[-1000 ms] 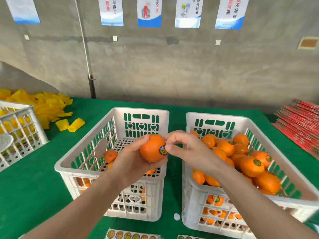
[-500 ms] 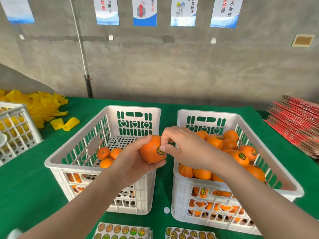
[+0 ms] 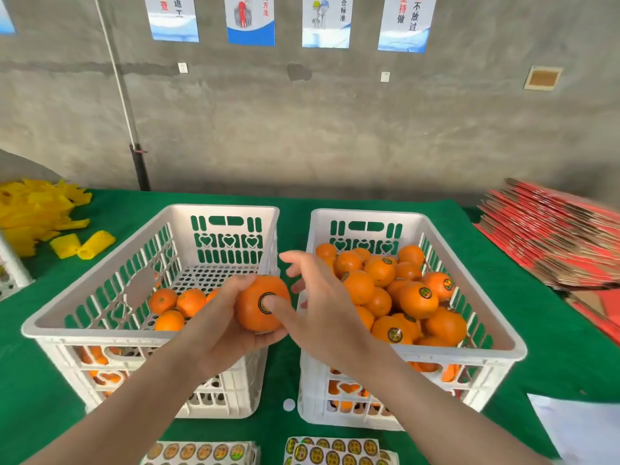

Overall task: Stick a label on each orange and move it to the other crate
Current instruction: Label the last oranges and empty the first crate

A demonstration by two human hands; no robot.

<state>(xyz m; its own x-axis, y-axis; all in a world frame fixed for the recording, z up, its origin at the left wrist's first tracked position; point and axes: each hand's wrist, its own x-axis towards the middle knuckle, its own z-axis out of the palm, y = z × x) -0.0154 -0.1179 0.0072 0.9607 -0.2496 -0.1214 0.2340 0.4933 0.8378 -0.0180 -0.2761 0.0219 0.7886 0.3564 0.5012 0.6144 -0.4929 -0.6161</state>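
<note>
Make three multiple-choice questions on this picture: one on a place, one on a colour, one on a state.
1. Where do the sticker sheets lie?
A. in the left crate
B. on the table, nearer than the crates
C. on the red stack

2. What colour is the table cover?
A. blue
B. grey
C. green

3. What state is the held orange in?
A. labelled, with a thumb on the label
B. bare
C. peeled

Answers:
1 B: the sheets lie at the near edge, in front of both crates.
2 C: green cloth shows all round the crates.
3 A: the left hand grips it while the right hand presses its thumb on a round label.
</note>
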